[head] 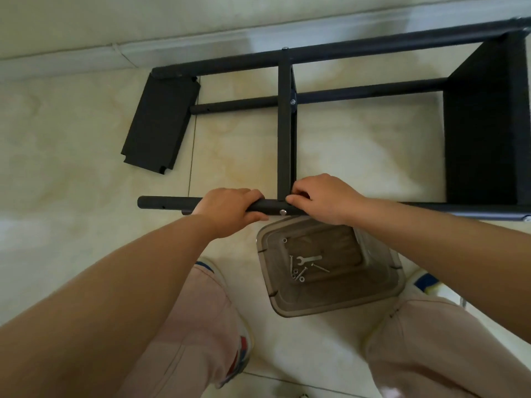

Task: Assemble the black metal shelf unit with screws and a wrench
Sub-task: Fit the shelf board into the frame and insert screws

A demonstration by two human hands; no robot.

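Head view, looking down: the left hand [230, 211] wraps around the near black tube [169, 203] of the shelf frame [286, 124], which lies on its side on pale floor tiles. The right hand [321, 199] pinches at the tube's joint with a shelf panel, beside a screw [283, 212]. Below, a clear bin [382, 294] holds a wrench [309, 259] and spare screws. A loose panel [161, 122] lies to the left, with bare floor around it.

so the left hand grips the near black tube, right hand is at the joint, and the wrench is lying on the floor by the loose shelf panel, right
Not quite. The head view shows the wrench inside the clear plastic bin among the screws, not by the loose shelf panel. The left hand does grip the near black tube, with the right hand at the joint.
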